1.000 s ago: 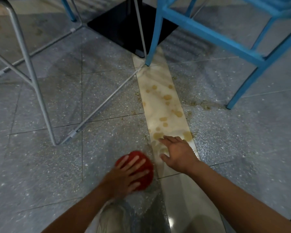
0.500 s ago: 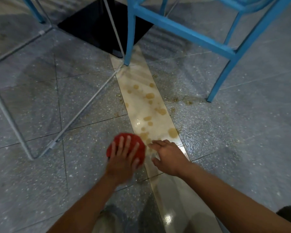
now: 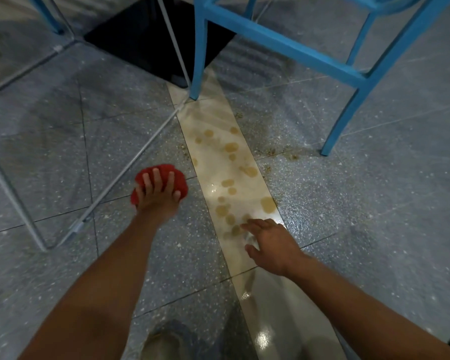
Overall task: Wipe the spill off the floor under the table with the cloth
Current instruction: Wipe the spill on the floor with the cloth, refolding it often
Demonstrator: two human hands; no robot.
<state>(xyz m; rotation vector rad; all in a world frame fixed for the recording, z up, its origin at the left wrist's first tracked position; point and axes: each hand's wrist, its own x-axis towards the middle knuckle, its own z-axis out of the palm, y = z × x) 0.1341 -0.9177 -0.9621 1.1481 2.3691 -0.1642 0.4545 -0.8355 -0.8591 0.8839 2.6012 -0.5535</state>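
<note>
Head view: left arm stretched forward, left hand (image 3: 157,196) palm-down on bunched red cloth (image 3: 168,172), fingers (image 3: 156,178) spread and near straight, pressing it onto grey speckled floor (image 3: 348,203). Cloth sits left of cream tile strip (image 3: 247,258), beside thin metal frame bar (image 3: 130,165), apart from spill. Brown spill (image 3: 230,147) dots strip. Right hand (image 3: 272,246) palm-down on strip, fingers released and extended, tips at nearest drops. Blue chair leg (image 3: 198,48) stands at strip's far end.
</note>
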